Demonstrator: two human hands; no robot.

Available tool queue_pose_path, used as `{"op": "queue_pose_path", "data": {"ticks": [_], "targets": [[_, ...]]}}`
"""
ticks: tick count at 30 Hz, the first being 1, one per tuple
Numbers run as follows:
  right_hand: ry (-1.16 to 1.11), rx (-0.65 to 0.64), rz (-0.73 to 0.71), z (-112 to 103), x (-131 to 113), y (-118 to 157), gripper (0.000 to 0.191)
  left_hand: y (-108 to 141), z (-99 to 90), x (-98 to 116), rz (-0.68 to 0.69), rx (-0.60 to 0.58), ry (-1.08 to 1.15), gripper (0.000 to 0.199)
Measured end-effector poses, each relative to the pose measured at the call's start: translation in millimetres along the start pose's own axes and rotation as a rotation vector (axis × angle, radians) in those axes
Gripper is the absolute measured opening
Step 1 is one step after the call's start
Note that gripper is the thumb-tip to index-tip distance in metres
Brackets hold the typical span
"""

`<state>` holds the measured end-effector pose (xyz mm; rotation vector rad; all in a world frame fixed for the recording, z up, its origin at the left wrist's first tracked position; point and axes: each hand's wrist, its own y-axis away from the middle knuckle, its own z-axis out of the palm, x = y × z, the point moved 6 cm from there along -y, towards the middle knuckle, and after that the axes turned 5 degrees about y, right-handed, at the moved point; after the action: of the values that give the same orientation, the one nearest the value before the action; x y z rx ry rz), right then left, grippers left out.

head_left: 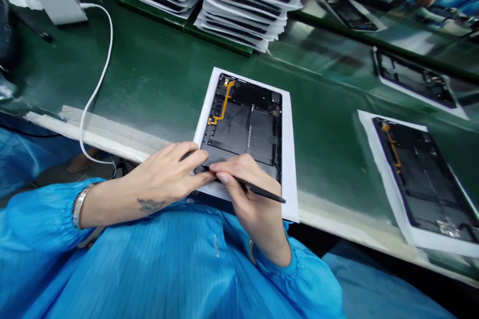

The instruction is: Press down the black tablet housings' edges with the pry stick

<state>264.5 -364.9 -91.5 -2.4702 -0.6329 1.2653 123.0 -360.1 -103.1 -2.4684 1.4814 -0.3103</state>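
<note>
Landmark is the tablet housing point(239, 124), on white paper point(289, 159) on the green bench point(157, 65). Far left of it, a white cable point(98, 77). At its lower-left corner, your left hand point(164, 174) is half-curled, fingertips on the lower edge, no clear grip. Your right hand point(247, 194) is closed pen-style on a black probe point(264, 192), tip at that same edge. Right of the housing, a second housing point(422, 179) on paper. Behind it, stacked panels point(243, 0).

No readable writing, as far as this view shows.
</note>
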Motion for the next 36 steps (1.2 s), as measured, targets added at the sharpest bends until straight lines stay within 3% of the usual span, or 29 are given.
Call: {"op": "queue_pose_path", "data": {"ticks": [3, 9, 13, 17, 25, 32, 36], "targets": [[0.009, -0.042, -0.051, 1, -4, -4, 0.014, 1, -2.3, -2, 0.023, 0.038, -0.005, 0.024], [0.001, -0.060, -0.106, -2, -4, -5, 0.011, 22, -4.1, -9, 0.108, 0.239, 0.104, 0.029], [0.044, -0.045, -0.059, -19, 4, 4, 0.013, 23, -2.3, -8, 0.037, 0.208, 0.054, 0.036], [0.101, -0.024, -0.021, -34, 8, 15, 0.014, 7, -9.0, 1, 0.094, 0.161, -0.045, 0.032], [0.153, -0.001, -0.070, -31, 2, 22, 0.016, -14, -12.3, 12, 0.183, 0.209, -0.057, 0.031], [0.291, -0.148, -0.117, -21, -5, 30, 0.012, -17, -10.8, 13, 0.184, 0.199, -0.030, 0.026], [0.149, -0.031, -0.075, -32, 2, 30, 0.015, -4, -7.9, 5, 0.122, 0.248, 0.107, 0.026]]}}
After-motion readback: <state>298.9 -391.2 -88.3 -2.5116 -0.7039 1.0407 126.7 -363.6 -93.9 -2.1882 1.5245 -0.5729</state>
